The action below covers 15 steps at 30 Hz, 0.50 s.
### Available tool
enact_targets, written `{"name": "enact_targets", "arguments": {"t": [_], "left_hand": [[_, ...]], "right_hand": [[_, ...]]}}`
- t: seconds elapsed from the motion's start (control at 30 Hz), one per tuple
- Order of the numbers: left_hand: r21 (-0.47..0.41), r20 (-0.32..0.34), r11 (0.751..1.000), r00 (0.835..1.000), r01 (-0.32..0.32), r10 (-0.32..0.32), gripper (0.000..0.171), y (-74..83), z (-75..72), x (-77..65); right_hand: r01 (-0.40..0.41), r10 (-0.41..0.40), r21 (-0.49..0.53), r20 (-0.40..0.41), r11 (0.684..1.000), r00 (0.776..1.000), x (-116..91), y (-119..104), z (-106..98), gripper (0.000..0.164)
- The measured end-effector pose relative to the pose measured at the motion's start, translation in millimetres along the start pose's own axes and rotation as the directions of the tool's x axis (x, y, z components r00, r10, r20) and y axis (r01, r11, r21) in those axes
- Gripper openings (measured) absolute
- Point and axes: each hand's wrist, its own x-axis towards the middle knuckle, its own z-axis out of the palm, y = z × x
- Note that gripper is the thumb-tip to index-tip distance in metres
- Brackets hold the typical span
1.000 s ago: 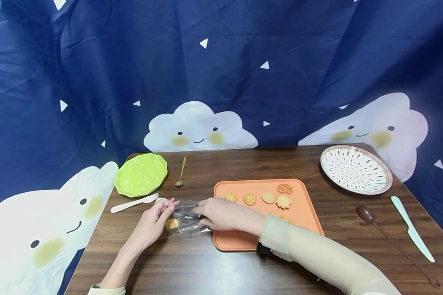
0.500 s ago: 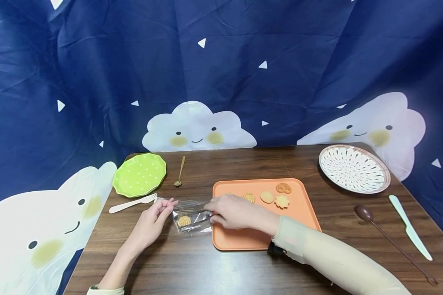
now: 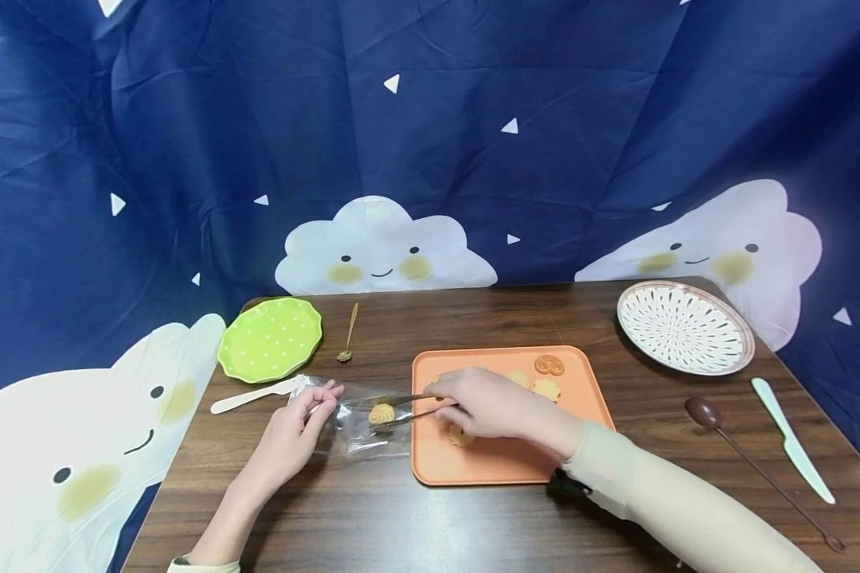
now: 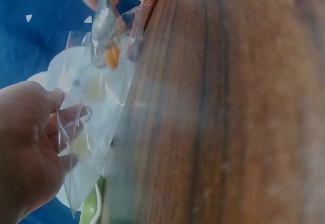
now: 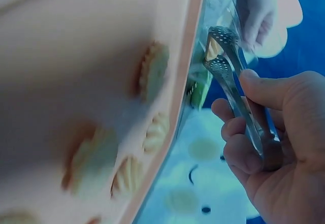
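My right hand [image 3: 490, 402] grips metal tongs [image 5: 238, 94] with perforated ends, above the left part of an orange tray [image 3: 502, 469]. Between the tong ends sits a swirled round cookie [image 3: 382, 415], which also shows in the left wrist view. Clear plastic of a bag [image 3: 361, 442] lies around the cookie and the tong ends; whether they are inside it or over it I cannot tell. My left hand [image 3: 301, 426] pinches the bag at its left end, with fingers seen through the film in the left wrist view. Several cookies [image 3: 549, 365] lie on the tray, some hidden under my right hand.
A green dotted plate [image 3: 271, 338], a white fork [image 3: 254, 395] and a small gold spoon [image 3: 351, 330] lie at the left. Toward the right are a patterned white plate [image 3: 684, 328], a long brown spoon [image 3: 704, 413] and a pale green knife [image 3: 791, 442].
My right hand has moved right over the tray with the tongs, and the cookie has shifted rightward along the bag. My left hand has stayed almost in place.
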Motion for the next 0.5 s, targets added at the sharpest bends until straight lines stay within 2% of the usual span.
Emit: {"name": "enact_targets", "arguments": {"t": [0.2, 0.5], "left_hand": [[0.003, -0.01, 1.0, 1.0, 0.001, -0.001, 0.021, -6.0, -1.2, 0.1], [0.011, 0.005, 0.999, 0.999, 0.046, -0.046, 0.019, -8.0, -7.6, -5.3]], "right_hand": [[-0.068, 0.067, -0.005, -0.071, 0.998, 0.995, -37, 15, -26, 0.027], [-0.149, 0.131, -0.101, -0.164, 0.984, 0.978, -108, 43, -56, 0.029]]}}
